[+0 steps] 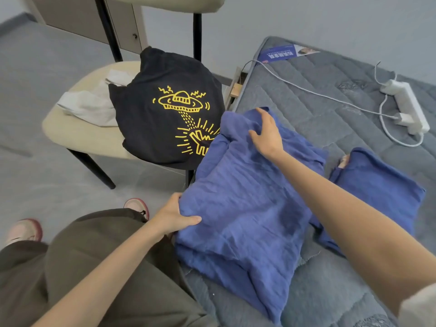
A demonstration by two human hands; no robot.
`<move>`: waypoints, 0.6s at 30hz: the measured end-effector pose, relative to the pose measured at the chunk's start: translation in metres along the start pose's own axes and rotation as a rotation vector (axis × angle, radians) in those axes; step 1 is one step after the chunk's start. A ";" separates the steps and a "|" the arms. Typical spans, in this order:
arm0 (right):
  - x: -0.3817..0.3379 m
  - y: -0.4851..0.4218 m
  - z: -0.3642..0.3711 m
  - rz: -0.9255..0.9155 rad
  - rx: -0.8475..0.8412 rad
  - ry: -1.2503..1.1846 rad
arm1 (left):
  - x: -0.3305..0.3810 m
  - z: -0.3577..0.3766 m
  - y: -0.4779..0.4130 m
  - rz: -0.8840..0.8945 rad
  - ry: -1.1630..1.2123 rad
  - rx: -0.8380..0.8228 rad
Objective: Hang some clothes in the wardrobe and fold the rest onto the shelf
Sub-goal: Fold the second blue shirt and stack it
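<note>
A crumpled blue garment (238,208) lies spread on the grey mattress (313,107), partly folded over itself. My left hand (175,217) grips its near left edge, thumb on top of the cloth. My right hand (266,133) rests on its far end, fingers curled into the fabric. A black T-shirt (165,109) with a yellow UFO print lies on the beige chair (77,131) to the left, beside a pale grey garment (87,103).
A white power strip (405,106) with a plugged adapter and white cables lies on the mattress at the right. A cabinet (94,17) stands behind the chair. My legs in olive trousers and pink shoes fill the lower left, on grey floor.
</note>
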State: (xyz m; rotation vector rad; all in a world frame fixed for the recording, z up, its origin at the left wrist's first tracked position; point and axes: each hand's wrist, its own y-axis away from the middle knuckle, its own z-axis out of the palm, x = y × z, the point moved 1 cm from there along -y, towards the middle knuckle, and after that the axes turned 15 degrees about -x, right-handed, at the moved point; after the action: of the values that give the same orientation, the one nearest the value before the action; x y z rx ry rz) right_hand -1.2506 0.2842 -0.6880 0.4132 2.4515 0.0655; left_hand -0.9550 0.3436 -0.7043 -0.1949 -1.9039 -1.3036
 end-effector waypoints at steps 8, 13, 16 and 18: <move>0.010 0.084 0.030 -0.245 -0.276 0.349 | 0.040 0.065 -0.013 0.278 -0.885 0.359; 0.046 0.081 0.030 -0.055 -0.330 0.563 | 0.021 0.091 -0.042 0.196 -1.036 0.218; 0.060 0.063 0.021 0.092 -0.288 0.459 | 0.005 0.087 -0.048 0.192 -1.034 0.239; 0.065 0.049 0.015 0.204 -0.273 0.416 | 0.000 0.083 -0.049 0.179 -0.991 0.210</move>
State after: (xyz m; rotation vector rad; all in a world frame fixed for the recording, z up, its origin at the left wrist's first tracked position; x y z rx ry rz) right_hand -1.2769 0.3497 -0.7311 0.5706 2.7407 0.6206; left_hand -1.0245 0.3908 -0.7513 -1.0254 -2.7224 -0.9245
